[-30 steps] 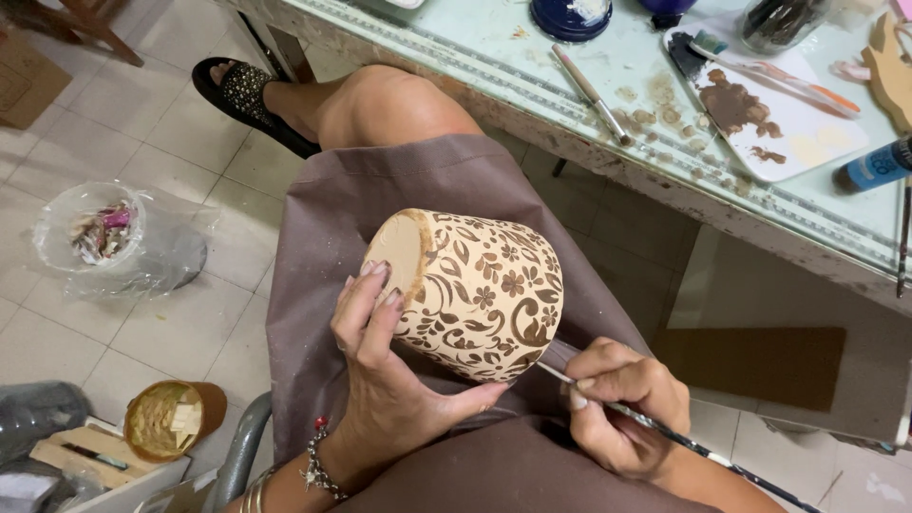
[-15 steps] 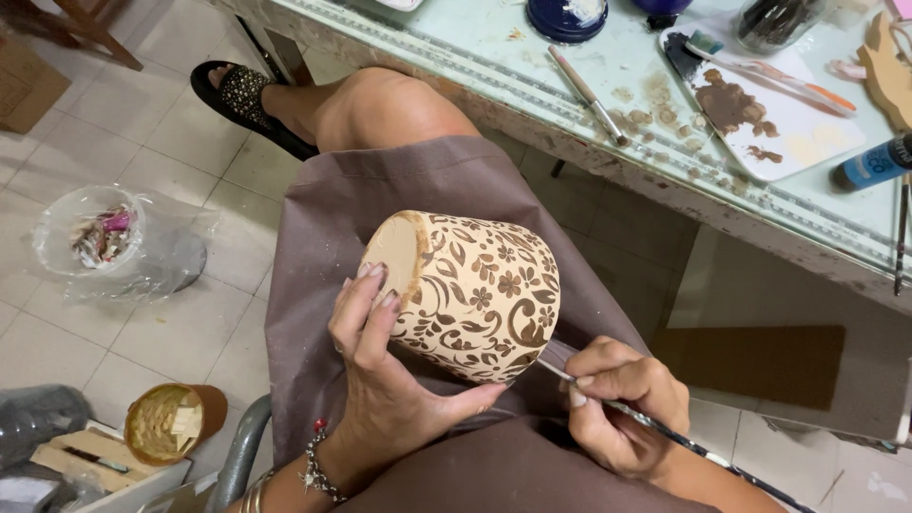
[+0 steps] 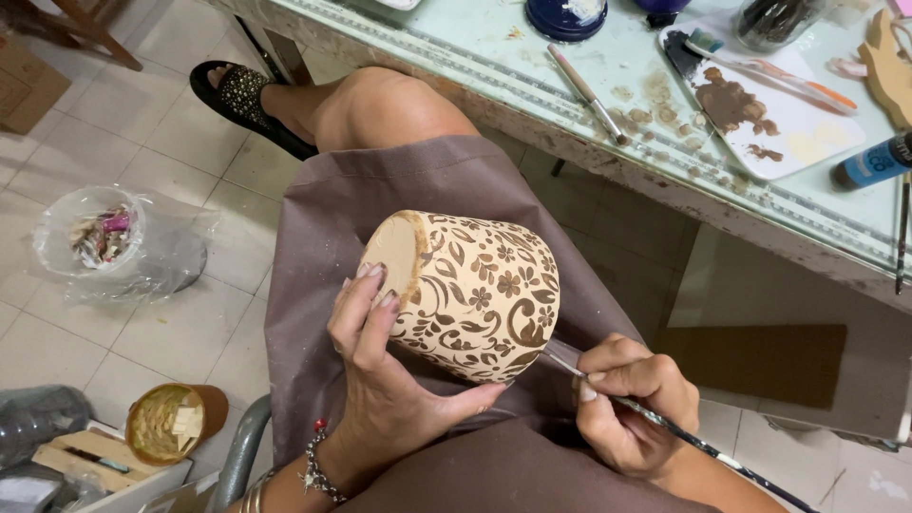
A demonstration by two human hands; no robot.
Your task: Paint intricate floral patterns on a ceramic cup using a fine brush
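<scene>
Pot lies on its side on lap, left hand cupped round base end. Right hand pinches brush, tip at lower rim. Risks: pot may roll w/ grip shift; fingers may smear wet brown pattern.

She wears a mauve-brown skirt over her lap, a black studded sandal at the upper left, and a beaded bracelet with red beads plus metal bangles on the left wrist.

left hand palm up, fingers curled over, thumb stretched right, bracelet at wrist, right hand pinched shut, knuckles up
</scene>
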